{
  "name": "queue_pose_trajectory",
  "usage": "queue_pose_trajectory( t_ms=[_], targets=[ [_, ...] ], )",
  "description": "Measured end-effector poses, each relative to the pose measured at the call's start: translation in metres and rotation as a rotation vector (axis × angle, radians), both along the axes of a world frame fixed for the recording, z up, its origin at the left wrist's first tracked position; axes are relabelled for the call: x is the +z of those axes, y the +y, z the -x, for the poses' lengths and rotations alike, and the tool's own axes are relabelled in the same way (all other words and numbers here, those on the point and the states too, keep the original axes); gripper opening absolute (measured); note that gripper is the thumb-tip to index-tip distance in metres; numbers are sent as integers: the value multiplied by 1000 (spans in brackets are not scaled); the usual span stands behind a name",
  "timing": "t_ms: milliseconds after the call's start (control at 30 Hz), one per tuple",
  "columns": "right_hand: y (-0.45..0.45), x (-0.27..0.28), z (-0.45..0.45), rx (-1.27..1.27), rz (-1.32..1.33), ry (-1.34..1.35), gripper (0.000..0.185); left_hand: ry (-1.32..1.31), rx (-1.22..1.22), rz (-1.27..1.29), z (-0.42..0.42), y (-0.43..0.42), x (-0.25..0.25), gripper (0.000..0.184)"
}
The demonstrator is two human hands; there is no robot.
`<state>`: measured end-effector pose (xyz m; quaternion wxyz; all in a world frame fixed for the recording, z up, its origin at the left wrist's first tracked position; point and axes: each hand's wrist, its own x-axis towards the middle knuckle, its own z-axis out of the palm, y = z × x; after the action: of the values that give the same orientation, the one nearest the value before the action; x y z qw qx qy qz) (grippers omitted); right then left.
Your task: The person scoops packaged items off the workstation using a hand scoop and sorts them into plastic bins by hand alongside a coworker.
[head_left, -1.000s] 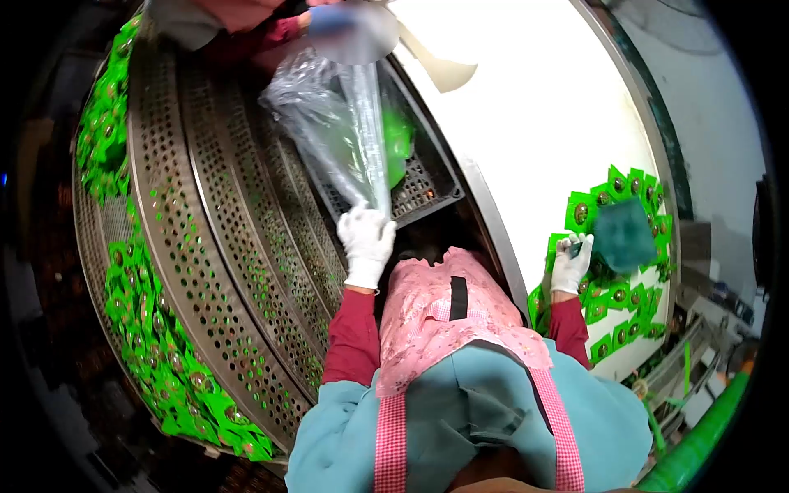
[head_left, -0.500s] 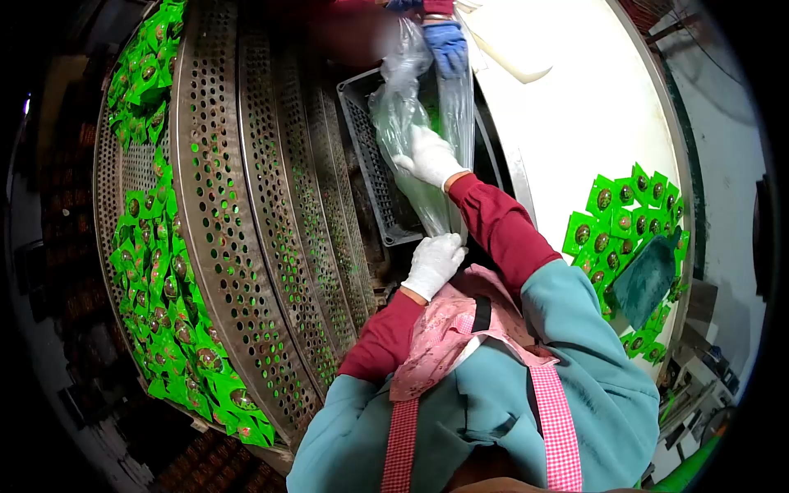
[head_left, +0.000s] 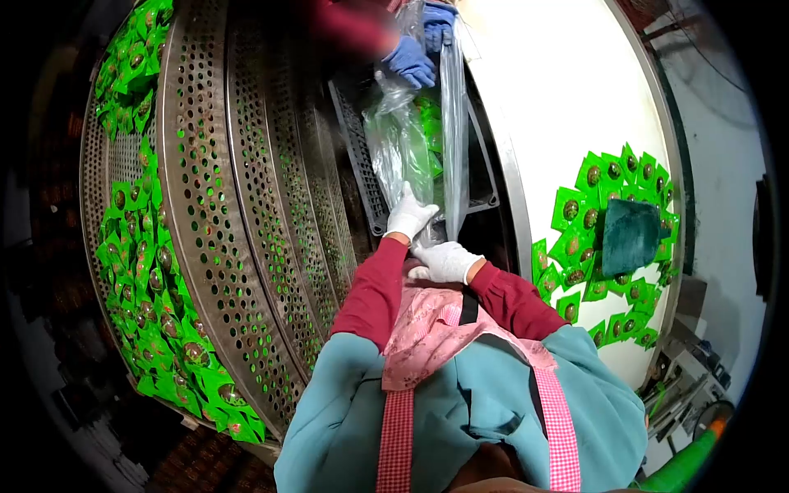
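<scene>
A clear plastic bag (head_left: 394, 135) lines a dark grey crate (head_left: 353, 140) in front of me, its loose sides bunched and folded. Green packets (head_left: 431, 123) show through its opening. My left hand (head_left: 411, 215), in a white glove, is closed on the bag near the crate's close end. Just below and to its right, my right hand (head_left: 448, 263), also white-gloved, grips the bag's near end by my apron. At the far end, a co-worker's blue-gloved hand (head_left: 411, 62) rests at the bag, and their other blue glove (head_left: 438, 25) holds its upper edge.
A perforated metal chute (head_left: 197, 181) runs along the left, with many green packets (head_left: 156, 304) heaped beyond it. On the right, a white table (head_left: 526, 90) carries more green packets (head_left: 575, 209) and a dark green scoop (head_left: 631, 237).
My right hand has drawn back from the bag's middle to its near end. My left hand has shifted forward and left. A co-worker's blue-gloved hand has come in, and the opening shows more packets.
</scene>
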<state>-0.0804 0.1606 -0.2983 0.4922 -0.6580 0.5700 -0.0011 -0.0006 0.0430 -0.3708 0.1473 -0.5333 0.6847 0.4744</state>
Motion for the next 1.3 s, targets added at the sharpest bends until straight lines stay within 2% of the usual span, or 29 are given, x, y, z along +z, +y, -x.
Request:
queue_pose_trajectory(
  t_ms=[67,100,133,200,233,267,300,333,367,433,467,533,567,600,667,733,833,900,967,1000,1033,1067,1133,1167,1200,1267,1300],
  targets=[
    [13,-3,11,-85,23,98,52,-222,-62,171,6,5,9,93],
    [17,-3,16,-171,76,74,54,-220,-158,486,2,8,10,87],
    [24,0,21,-250,94,117,58,-286,-222,658,-3,10,13,86],
    [38,14,31,-375,206,235,60,-300,-219,808,-15,8,14,86],
    [43,19,36,-372,206,270,65,-302,-192,822,-23,5,8,80],
    [47,27,38,-369,219,287,58,-306,-165,834,-31,3,2,75],
    [54,15,42,-292,228,296,49,-342,-208,691,-30,-4,10,46],
    [58,8,43,-216,237,303,41,-319,-249,657,-35,-7,-4,28],
    [62,4,42,-215,236,298,41,-136,-137,616,-40,-8,-17,26],
    [61,8,43,-137,309,285,19,214,52,612,-53,-14,-43,23],
    [60,10,45,-138,312,285,19,384,260,455,-59,-17,-57,20],
    [62,12,50,-107,395,439,13,1109,1026,-427,-51,1,11,17],
    [67,-7,51,-166,423,511,12,1157,1102,-555,-52,3,24,18],
    [68,-16,55,-215,426,552,13,1228,1076,-582,-63,5,10,16],
    [68,-37,62,-366,545,580,12,1284,1069,-602,-63,3,2,12],
    [65,-44,68,-498,491,553,13,1302,962,-569,-47,-1,9,13],
    [71,-81,58,-613,562,599,16,1162,987,-588,-15,7,11,14],
    [74,-104,55,-799,324,580,19,1122,967,-645,4,20,10,14],
    [73,-109,60,-769,312,483,18,1180,932,-679,-2,29,-7,13],
    [72,-111,66,-735,303,386,18,1115,1053,-555,-8,31,0,17],
    [73,-118,67,-642,437,411,23,1155,1125,-533,-24,26,-6,21],
    [73,-127,66,-631,430,405,23,1189,1200,-508,-48,22,-15,25],
    [61,-136,60,-588,579,462,30,1204,1183,-523,-94,20,-29,29],
    [55,-137,56,-576,577,495,37,1276,1181,-540,-107,24,-21,30],
    [51,-132,49,-576,571,488,37,1206,1272,-495,-118,28,-18,30],
    [48,-122,41,-438,438,568,35,1414,1212,-604,-143,37,-39,25],
    [51,-126,41,-425,521,595,33,1194,1476,-508,-135,37,-34,21]
  ],
)
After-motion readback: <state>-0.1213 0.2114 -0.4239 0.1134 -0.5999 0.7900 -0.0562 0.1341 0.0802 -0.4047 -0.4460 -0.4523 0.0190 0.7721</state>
